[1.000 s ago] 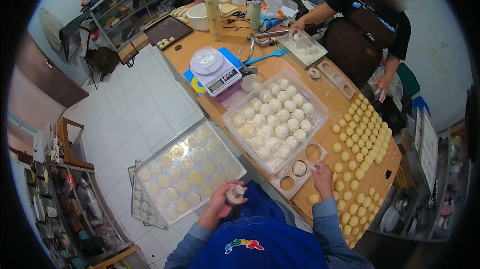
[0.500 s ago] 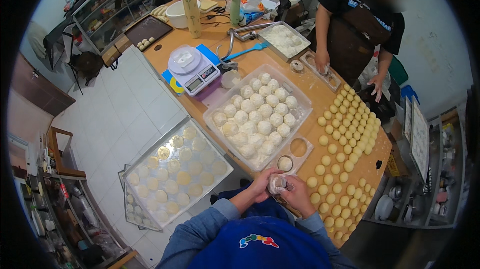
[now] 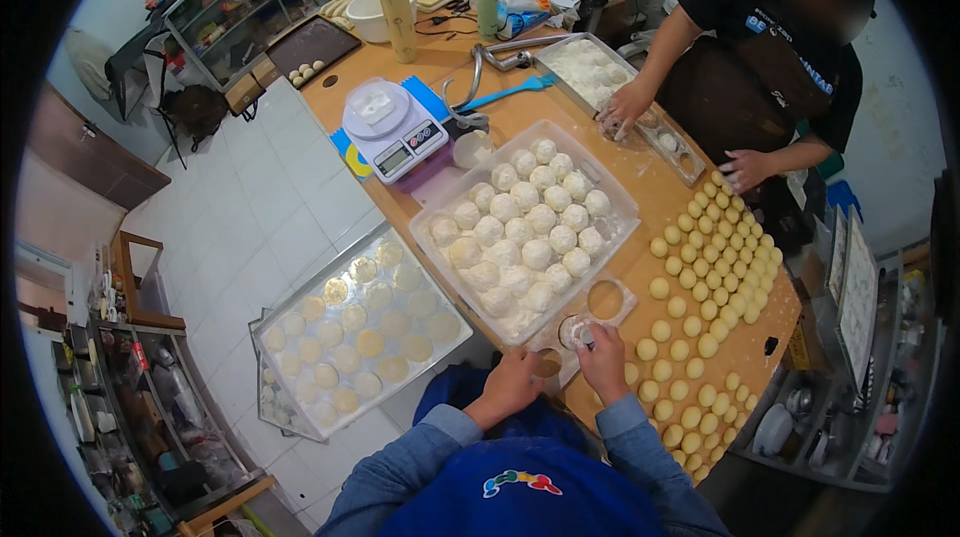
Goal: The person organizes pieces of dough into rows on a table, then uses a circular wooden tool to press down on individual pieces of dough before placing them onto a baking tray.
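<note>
A pale mould board [image 3: 607,317] with round holes lies at the table's near edge. My right hand [image 3: 602,367] grips a small round press [image 3: 576,331] at its middle hole. My left hand [image 3: 515,382] has curled fingers on the board's left end. Behind it, a translucent tub [image 3: 455,287] holds several floury balls. Several yellow dough balls [image 3: 660,288] sit to the right. Left of my hands, a metal tray [image 3: 285,367] bears several flattened pale discs.
A scale [image 3: 393,147], blue spatula [image 3: 500,97], film roll [image 3: 395,17] and white bowl [image 3: 367,22] stand farther back. A co-worker [image 3: 770,67] at right handles a second mould board [image 3: 672,142] beside a floury tray [image 3: 585,67]. Shelving [image 3: 240,17] lines the back wall.
My left hand moved from holding the press to the board; my right hand now has the press at the middle hole. The co-worker's hand moved from the upper tray to the other mould.
</note>
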Motion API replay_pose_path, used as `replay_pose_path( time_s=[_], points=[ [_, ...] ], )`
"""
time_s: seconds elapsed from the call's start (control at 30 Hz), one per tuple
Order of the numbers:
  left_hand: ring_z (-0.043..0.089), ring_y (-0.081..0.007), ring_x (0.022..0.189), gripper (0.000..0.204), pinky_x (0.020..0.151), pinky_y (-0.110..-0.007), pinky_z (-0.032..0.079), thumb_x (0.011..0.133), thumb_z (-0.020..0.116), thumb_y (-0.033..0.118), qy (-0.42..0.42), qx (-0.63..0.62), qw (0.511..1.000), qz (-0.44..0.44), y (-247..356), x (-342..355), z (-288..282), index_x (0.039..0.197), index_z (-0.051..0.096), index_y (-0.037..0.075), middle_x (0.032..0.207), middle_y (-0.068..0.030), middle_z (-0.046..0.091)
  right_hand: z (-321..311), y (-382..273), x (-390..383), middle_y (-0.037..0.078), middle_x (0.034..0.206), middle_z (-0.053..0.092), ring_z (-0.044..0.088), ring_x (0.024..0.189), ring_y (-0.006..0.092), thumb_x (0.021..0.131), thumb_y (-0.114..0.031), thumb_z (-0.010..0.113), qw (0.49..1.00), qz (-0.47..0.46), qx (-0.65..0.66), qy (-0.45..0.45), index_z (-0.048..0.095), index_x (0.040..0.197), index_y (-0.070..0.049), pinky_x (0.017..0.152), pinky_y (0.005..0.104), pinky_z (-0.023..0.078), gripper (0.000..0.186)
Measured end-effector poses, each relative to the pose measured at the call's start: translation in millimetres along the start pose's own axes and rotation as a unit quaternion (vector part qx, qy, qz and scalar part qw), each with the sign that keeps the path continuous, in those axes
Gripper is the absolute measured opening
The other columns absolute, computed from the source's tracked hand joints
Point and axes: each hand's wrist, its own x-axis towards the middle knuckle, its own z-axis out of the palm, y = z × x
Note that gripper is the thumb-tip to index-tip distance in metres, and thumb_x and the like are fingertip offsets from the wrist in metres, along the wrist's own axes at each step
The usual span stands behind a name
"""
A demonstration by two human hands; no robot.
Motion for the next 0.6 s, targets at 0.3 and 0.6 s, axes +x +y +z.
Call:
replay_pose_path(
  time_s=[0.3, 0.6],
  points=[
    [0.052, -0.0334, 0.083, 0.039, 0.068, -0.040, 0.045, 0.070, 0.060, 0.028, 0.032, 0.091, 0.995, 0.013, -4, -11, -14, 0.092, 0.047, -0.002, 0.090, -0.0208, 0.051, 18, 6, -1, 0.019, 0.085, 0.052, 0.051, 0.080, 0.0347, 0.058, -0.005, 0.063, 0.997, 0.021, -0.068, 0.011, 0.055, 0.093, 0.001, 0.070, 0.0395, 0.042, 0.036],
    [0.058, -0.0374, 0.071, 0.043, 0.062, -0.044, 0.046, 0.075, 0.056, 0.036, -0.036, 0.027, 0.987, -0.155, -25, 4, -2, 0.088, 0.049, -0.004, 0.073, -0.0226, 0.058, 30, 7, -4, 0.020, 0.084, 0.052, 0.051, 0.080, 0.0352, 0.057, -0.004, 0.063, 0.996, 0.021, -0.079, 0.035, 0.055, 0.090, 0.003, 0.070, 0.0395, 0.042, 0.035]
  ],
)
